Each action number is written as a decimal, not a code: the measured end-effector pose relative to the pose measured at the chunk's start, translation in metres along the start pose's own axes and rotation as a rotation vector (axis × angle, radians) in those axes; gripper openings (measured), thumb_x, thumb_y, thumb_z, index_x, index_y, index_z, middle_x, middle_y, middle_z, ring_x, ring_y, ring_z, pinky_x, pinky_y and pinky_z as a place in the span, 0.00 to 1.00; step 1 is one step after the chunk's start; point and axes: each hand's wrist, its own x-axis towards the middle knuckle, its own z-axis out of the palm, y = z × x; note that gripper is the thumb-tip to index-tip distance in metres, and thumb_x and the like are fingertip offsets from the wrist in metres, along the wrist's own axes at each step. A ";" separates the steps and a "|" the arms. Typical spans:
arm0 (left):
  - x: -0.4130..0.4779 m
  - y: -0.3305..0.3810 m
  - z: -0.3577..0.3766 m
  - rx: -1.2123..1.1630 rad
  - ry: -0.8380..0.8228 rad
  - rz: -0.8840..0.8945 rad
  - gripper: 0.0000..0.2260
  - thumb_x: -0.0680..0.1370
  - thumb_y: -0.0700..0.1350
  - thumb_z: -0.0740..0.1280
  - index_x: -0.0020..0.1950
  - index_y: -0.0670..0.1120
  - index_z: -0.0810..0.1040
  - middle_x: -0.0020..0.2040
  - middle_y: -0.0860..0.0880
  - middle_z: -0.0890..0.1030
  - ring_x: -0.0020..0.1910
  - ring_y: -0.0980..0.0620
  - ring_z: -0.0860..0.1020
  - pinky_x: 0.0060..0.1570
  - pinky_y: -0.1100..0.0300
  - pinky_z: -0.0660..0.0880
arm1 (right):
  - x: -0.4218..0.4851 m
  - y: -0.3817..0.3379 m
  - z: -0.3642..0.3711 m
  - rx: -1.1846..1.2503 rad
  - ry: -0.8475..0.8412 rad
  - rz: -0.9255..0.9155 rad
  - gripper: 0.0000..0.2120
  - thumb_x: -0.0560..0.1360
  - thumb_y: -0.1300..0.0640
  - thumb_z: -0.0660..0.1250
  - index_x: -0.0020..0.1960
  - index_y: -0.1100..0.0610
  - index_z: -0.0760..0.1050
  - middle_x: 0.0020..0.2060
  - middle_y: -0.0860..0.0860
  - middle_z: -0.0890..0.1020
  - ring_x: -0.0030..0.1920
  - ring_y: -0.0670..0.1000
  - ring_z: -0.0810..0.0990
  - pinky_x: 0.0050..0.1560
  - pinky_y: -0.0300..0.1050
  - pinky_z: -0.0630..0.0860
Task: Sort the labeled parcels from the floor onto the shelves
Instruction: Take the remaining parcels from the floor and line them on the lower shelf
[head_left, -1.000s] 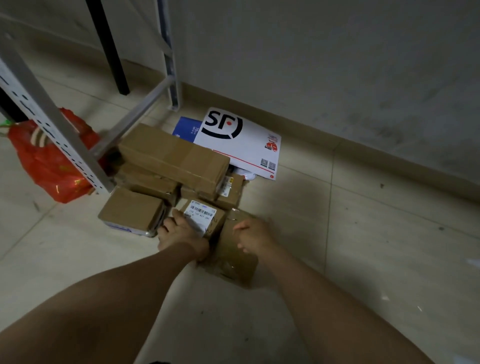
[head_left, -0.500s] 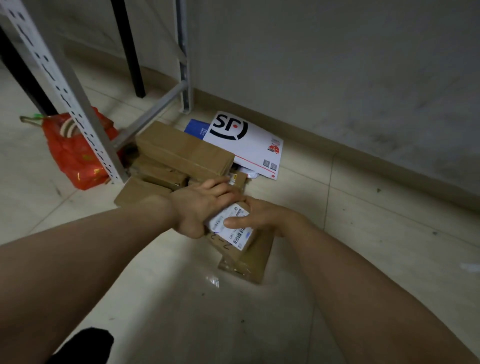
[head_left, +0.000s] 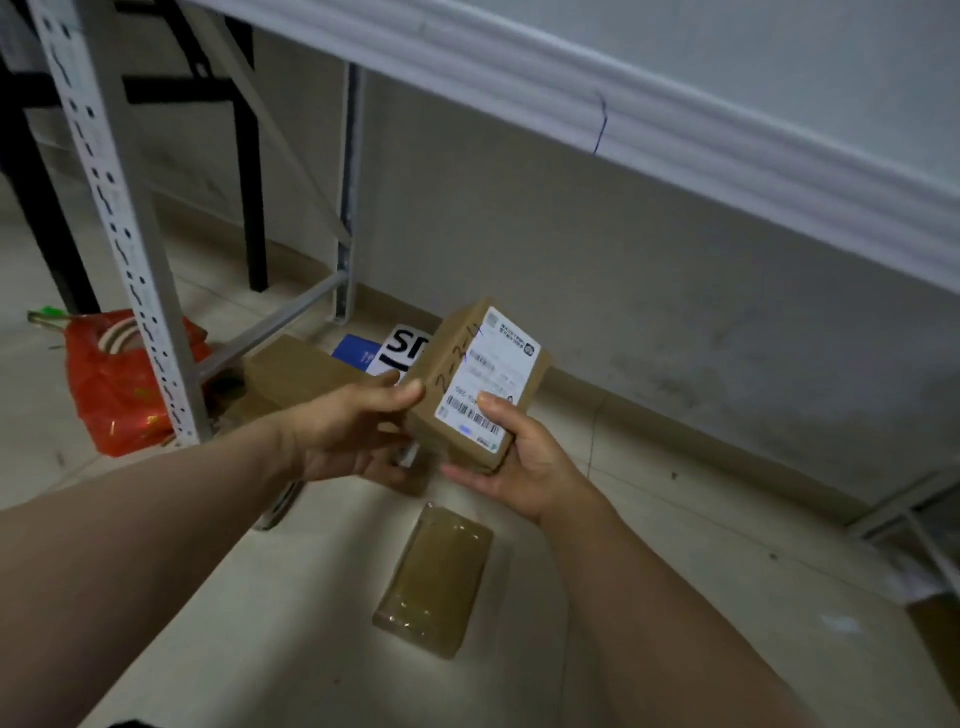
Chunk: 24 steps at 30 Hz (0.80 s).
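Observation:
A small cardboard parcel (head_left: 480, 382) with a white barcode label and handwritten digits is held up in front of me, above the floor. My left hand (head_left: 348, 431) grips its left side with fingers on the near corner. My right hand (head_left: 511, 460) supports it from below and the right, thumb on the label. On the floor under my hands lies a flat brown taped parcel (head_left: 434, 584). Further back sit a large cardboard box (head_left: 296, 376), a white SF envelope (head_left: 408, 345) and a blue packet (head_left: 358, 351). A white shelf board (head_left: 623, 104) runs overhead.
The perforated white shelf upright (head_left: 119, 223) stands at left, with a red plastic bag (head_left: 114, 384) behind it. Black table legs (head_left: 254, 208) stand by the wall. Another rack's frame (head_left: 914, 525) and a cardboard box corner (head_left: 940, 634) are at the right edge.
Both hands took the labelled parcel from the floor pile and raised it; my view tilted up, bringing the shelf board into sight. The flat taped parcel stayed on the floor.

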 end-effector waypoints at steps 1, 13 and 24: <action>0.000 0.003 -0.002 -0.076 -0.013 0.038 0.50 0.54 0.58 0.84 0.72 0.45 0.70 0.65 0.38 0.74 0.67 0.33 0.73 0.61 0.32 0.72 | -0.001 -0.001 0.005 0.016 -0.006 -0.014 0.29 0.66 0.53 0.77 0.67 0.51 0.76 0.58 0.55 0.85 0.61 0.59 0.82 0.57 0.63 0.80; -0.018 0.042 -0.013 -0.133 0.099 0.300 0.42 0.59 0.40 0.77 0.72 0.39 0.66 0.67 0.33 0.74 0.63 0.35 0.75 0.65 0.42 0.66 | -0.015 -0.034 0.022 0.046 -0.066 -0.192 0.35 0.64 0.48 0.81 0.68 0.54 0.75 0.60 0.58 0.83 0.62 0.63 0.81 0.62 0.74 0.72; -0.063 0.104 0.009 0.160 -0.134 0.437 0.50 0.52 0.43 0.85 0.71 0.47 0.68 0.59 0.42 0.81 0.57 0.40 0.81 0.50 0.51 0.81 | -0.074 -0.102 0.018 -0.410 -0.301 -0.378 0.43 0.62 0.65 0.77 0.73 0.56 0.63 0.64 0.58 0.80 0.65 0.60 0.79 0.59 0.52 0.80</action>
